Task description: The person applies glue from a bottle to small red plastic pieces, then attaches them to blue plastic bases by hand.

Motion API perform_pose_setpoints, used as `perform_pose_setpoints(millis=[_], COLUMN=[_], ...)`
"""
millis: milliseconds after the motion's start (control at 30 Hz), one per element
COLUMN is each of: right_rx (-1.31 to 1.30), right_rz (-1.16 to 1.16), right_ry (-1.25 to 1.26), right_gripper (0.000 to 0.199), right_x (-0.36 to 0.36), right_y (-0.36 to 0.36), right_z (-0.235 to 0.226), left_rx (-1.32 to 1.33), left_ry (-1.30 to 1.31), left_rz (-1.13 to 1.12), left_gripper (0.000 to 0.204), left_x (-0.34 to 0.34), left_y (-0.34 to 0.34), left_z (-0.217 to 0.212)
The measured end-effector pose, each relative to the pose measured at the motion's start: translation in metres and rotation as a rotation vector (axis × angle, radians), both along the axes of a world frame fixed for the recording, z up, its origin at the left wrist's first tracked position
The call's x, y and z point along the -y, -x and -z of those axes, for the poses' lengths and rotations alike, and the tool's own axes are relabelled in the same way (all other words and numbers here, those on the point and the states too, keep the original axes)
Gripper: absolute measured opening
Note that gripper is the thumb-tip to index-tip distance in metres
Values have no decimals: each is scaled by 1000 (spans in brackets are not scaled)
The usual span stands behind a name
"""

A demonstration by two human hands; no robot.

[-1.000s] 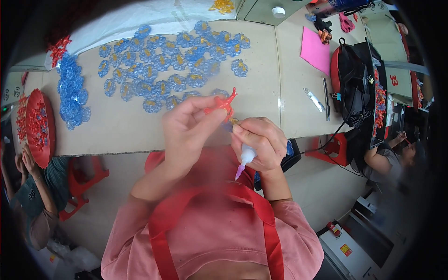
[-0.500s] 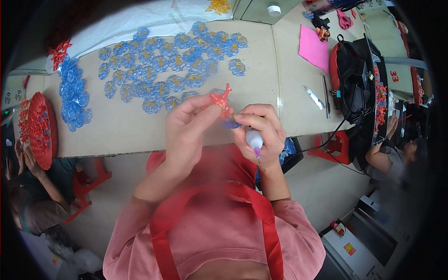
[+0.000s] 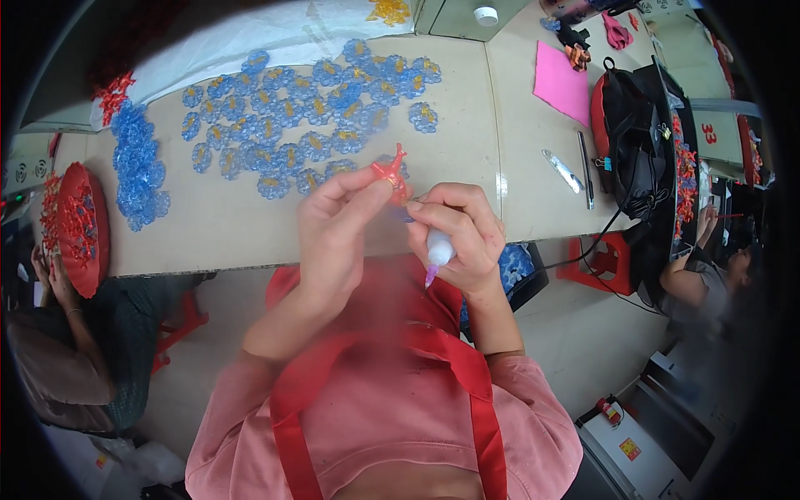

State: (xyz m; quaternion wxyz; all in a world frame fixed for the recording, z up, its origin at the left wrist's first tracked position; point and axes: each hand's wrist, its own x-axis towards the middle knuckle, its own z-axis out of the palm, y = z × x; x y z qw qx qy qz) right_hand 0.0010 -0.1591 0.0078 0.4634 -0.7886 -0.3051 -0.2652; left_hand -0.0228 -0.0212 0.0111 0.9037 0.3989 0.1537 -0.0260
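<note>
My left hand (image 3: 333, 221) pinches a small red branching plastic piece (image 3: 392, 176) between thumb and fingers, above the table's near edge. My right hand (image 3: 468, 237) is closed around a small white squeeze bottle (image 3: 440, 245) with a purple needle tip (image 3: 431, 273) pointing down toward me. The thumb and forefinger of that hand meet at the lower end of the red piece. A bit of blue shows just below their tips, mostly hidden. Beyond my hands lie several clear blue flower-shaped pieces (image 3: 315, 147) with yellow centres.
A heap of blue pieces (image 3: 137, 167) lies at the left, near a red tray (image 3: 93, 271) of red parts. To the right are a pink sheet (image 3: 560, 82), a knife (image 3: 563, 171), a pen (image 3: 585, 171) and a black bag (image 3: 629, 142). Other people sit at both sides.
The bottle in my right hand has swung so its needle points more to the left. Both hands stay at the red piece, which has tilted slightly. The person at the left has shifted.
</note>
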Motion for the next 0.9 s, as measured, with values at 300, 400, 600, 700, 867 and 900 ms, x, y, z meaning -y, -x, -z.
perform_pose_setpoints(millis=[300,400,600,700,867,900], right_rx=[-30,-38,-63,-48,-31,-35], right_rz=[-11,-64,-68,-80,-156,-155], right_ry=[16,6,142,86,111,125], right_gripper=[22,24,23,15,17,17], right_x=[5,3,7,6,-11,-11], right_y=[-11,-18,-11,-11,-10,-11], right_z=[10,7,4,9,4,4], left_rx=[12,36,92,100,103,110], left_ry=[-138,-214,-470,-282,-295,-305], left_rz=[-20,-42,-61,-95,-103,-107], left_gripper=[16,16,10,17,20,20], left_x=[2,-2,1,9,-11,-11], left_y=[-9,-11,-2,-5,5,5], left_z=[3,0,-2,12,5,5])
